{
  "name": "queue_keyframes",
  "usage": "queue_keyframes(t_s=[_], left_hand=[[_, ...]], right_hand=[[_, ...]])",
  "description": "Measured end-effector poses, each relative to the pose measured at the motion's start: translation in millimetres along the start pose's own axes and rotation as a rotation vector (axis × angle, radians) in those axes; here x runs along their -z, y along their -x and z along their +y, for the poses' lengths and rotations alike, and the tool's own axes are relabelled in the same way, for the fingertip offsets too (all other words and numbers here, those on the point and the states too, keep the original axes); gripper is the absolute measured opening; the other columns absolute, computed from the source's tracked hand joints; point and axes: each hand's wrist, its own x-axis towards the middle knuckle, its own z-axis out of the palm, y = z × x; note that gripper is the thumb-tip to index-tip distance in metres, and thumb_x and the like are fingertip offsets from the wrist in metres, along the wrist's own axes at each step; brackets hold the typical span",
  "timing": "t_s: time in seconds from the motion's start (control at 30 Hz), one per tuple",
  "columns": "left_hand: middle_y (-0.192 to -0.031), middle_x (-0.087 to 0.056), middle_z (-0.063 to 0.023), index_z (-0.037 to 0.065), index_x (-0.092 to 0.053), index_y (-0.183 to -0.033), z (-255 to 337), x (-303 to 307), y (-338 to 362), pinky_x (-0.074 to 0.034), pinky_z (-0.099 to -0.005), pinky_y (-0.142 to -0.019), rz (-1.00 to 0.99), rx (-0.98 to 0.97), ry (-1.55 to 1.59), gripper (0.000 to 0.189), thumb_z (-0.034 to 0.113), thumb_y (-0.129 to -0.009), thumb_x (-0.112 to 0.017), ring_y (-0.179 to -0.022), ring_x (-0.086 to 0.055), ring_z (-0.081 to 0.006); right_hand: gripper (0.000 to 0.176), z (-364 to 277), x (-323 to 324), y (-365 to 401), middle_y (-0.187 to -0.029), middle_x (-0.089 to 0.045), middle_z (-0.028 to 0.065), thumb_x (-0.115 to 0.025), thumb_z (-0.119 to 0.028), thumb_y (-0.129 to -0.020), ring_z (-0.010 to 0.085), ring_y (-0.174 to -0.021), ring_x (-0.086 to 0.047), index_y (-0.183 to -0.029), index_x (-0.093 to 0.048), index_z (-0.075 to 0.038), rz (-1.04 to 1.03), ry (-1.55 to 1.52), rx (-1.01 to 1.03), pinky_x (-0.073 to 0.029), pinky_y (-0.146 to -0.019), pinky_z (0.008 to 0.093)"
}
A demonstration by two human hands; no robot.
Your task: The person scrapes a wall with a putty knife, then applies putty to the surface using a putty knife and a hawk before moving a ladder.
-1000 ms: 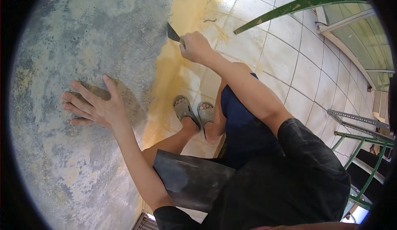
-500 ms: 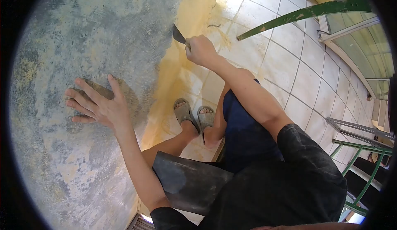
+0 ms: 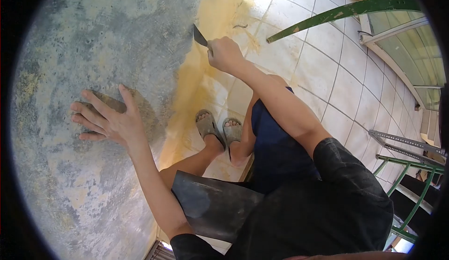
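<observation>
My right hand (image 3: 225,55) is wrapped round the handle of a putty knife (image 3: 200,36). The dark blade meets the wall where the mottled grey-blue surface borders a yellow strip (image 3: 189,84). My left hand (image 3: 110,119) rests against the wall (image 3: 89,176) with its fingers spread, holding nothing. Its shadow falls on the wall beside the fingers. Most of the knife's handle is hidden in my right fist.
Yellow dust lies on the white floor tiles (image 3: 322,68) near the wall's foot. My sandalled feet (image 3: 206,124) stand below. A curved green bar (image 3: 346,13) reaches in from the right, near a glass-paned frame (image 3: 402,49) and a green metal frame (image 3: 411,166).
The putty knife and my right hand have shifted very slightly up and left in view. My left hand stays spread on the wall, also slightly farther left in view.
</observation>
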Motion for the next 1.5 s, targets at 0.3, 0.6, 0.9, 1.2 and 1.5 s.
queue_keyframes(t_s=[0.3,0.6,0.9,1.2,1.5], left_hand=[[-0.166,-0.018,-0.0154,0.013,-0.038,-0.155,-1,-1,4,0.010,-0.0588,-0.119,-0.011,-0.001,-0.044,0.089,0.056,-0.085,-0.072,-0.155,-0.001,-0.0307],[-0.166,-0.016,-0.0149,0.014,-0.036,-0.156,-2,4,7,0.010,-0.0612,-0.118,-0.039,-0.005,-0.019,0.090,0.057,-0.085,-0.071,-0.155,0.001,-0.0307],[-0.165,-0.017,-0.0167,0.017,-0.035,-0.156,-3,1,3,0.006,-0.0669,-0.116,-0.019,-0.025,-0.015,0.090,0.056,-0.085,-0.073,-0.154,-0.003,-0.0370],[-0.166,-0.016,-0.0160,0.014,-0.038,-0.155,-4,-4,1,0.012,-0.0616,-0.117,-0.001,-0.017,0.029,0.091,0.058,-0.083,-0.073,-0.155,0.000,-0.0331],[-0.165,-0.018,-0.0162,0.014,-0.039,-0.155,-4,-3,2,0.010,-0.0650,-0.116,-0.008,-0.034,-0.016,0.090,0.057,-0.083,-0.073,-0.155,0.000,-0.0347]], right_hand=[[0.015,-7,4,-4,-0.075,-0.066,0.0297,-0.063,-0.009,-0.071,0.0447,-0.074,-0.068,-0.074,-0.068,0.004,-0.070,0.067,-0.089,-0.055,-0.069,0.0519],[0.015,-2,-1,5,-0.076,-0.066,0.0291,-0.063,-0.009,-0.071,0.0448,-0.075,-0.068,-0.076,-0.069,0.003,-0.078,0.041,-0.136,-0.056,-0.070,0.0515],[0.013,-12,1,-3,-0.073,-0.066,0.0275,-0.063,-0.008,-0.070,0.0438,-0.073,-0.068,-0.071,-0.067,0.004,-0.036,0.051,-0.145,-0.056,-0.067,0.0505],[0.014,-11,4,-11,-0.078,-0.067,0.0279,-0.063,-0.008,-0.070,0.0458,-0.074,-0.067,-0.073,-0.069,0.004,-0.079,0.075,-0.146,-0.056,-0.068,0.0496],[0.016,4,6,-23,-0.075,-0.065,0.0295,-0.065,-0.010,-0.069,0.0444,-0.074,-0.068,-0.074,-0.068,0.005,-0.018,0.050,-0.103,-0.056,-0.069,0.0496]])
